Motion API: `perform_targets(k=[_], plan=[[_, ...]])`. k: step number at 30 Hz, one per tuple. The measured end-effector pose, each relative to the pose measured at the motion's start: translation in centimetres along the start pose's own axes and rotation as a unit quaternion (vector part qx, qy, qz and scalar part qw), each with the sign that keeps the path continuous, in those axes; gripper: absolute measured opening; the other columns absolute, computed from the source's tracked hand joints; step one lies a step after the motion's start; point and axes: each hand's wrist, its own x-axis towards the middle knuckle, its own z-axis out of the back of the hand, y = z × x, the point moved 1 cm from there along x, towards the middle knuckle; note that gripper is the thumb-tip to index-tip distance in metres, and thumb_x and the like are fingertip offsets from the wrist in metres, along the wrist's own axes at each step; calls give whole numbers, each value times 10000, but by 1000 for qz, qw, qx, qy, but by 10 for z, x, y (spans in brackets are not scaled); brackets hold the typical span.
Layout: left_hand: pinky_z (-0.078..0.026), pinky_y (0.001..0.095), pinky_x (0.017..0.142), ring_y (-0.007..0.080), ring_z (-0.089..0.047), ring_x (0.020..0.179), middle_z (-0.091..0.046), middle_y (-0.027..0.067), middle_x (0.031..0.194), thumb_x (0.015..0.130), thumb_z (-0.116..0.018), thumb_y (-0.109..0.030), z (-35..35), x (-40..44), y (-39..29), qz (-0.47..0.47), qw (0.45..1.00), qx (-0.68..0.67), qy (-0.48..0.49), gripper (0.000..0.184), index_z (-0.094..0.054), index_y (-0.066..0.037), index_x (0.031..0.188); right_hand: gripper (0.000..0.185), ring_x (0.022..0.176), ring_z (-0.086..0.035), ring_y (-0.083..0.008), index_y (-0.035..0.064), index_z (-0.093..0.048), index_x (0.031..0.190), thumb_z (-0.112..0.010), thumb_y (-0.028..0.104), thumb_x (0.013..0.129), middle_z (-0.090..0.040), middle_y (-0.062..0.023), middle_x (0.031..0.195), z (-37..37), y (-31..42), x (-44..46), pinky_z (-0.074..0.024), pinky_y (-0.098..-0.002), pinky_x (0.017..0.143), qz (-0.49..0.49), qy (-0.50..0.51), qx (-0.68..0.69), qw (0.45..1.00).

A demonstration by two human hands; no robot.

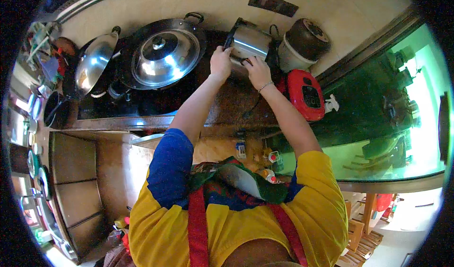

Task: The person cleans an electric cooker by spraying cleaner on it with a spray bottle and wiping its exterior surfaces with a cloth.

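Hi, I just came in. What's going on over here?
Someone in a yellow and blue top is standing at a kitchen counter with both hands, left and right, at the near side of a shiny boxy metal item. What exactly it is, I can't tell. To its left sits a big pan covered by a steel lid; to its right, a red appliance.

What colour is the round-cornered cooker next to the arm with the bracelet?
The cooker is red, seen in the head view.
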Motion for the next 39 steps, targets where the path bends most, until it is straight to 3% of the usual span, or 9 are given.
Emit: perform_targets(k=[14,16,22,24,28,30,31,34,39], plan=[[-457,444,859,375,-530,996,-523,208,1052,854,-506,-64,-53,41,-6,22,997,70,-18,264,-617,2,1084,244,1040,-516,-256,127,-668,1023,-532,139,822,-557,-40,1104,-45,-61,12,-490,-404,863,8,-20,38,999],[-453,436,880,376,-517,1018,-514,221,1122,838,-505,-32,-52,45,-10,44,995,90,32,300,-612,-4,1117,244,1043,-516,-259,125,-667,1026,-529,136,826,-556,-43,1100,-49,-65,13,-490,-404,865,12,-26,46,999],[-454,416,895,363,-498,1044,-497,185,1216,766,-555,-3,-54,38,-17,68,995,63,-21,445,-591,-67,1205,244,1056,-525,-282,110,-659,1034,-535,107,824,-553,-62,1088,-47,-65,32,-497,-416,849,-12,11,95,995],[-448,419,910,375,-493,1063,-493,199,1228,752,-573,-16,-53,33,-16,64,996,56,-19,467,-583,-72,1215,270,947,-561,-275,97,-663,1014,-623,51,750,-584,-71,997,-45,-62,43,-498,-392,794,-19,-55,73,996],[-426,432,957,402,-471,1120,-479,228,1265,725,-616,-53,-51,38,-7,61,998,23,6,516,-568,-86,1238,259,951,-563,-275,112,-664,1039,-595,67,794,-593,-58,988,-46,-53,77,-495,-394,805,-68,-43,64,995],[-427,431,952,396,-471,1124,-481,230,1258,725,-631,-65,-53,31,-4,22,998,37,-50,475,-596,-80,1199,254,949,-561,-279,99,-661,1041,-580,73,802,-594,-62,995,-47,-45,77,-493,-399,805,-82,-33,65,994],[-448,413,896,353,-481,1085,-523,155,1173,738,-595,-28,-48,24,-14,7,988,63,-143,391,-640,-73,1124,256,1016,-542,-290,108,-653,1057,-553,103,821,-582,-68,1053,-54,-45,70,-496,-433,815,-68,-15,56,996],[-454,414,881,358,-499,1063,-547,169,1127,767,-567,-18,-55,2,-18,102,992,-46,-52,353,-640,-49,1111,246,1028,-530,-296,97,-655,1042,-548,108,821,-582,-74,1055,-57,-41,56,-490,-432,822,-42,-24,38,998],[-453,452,871,416,-536,1037,-555,227,1107,824,-528,-45,-86,15,-22,63,970,-213,-95,441,-499,-11,1263,224,938,-547,-298,82,-663,1000,-587,81,789,-599,-69,1008,-46,-43,82,-484,-387,814,-86,-29,63,994]])
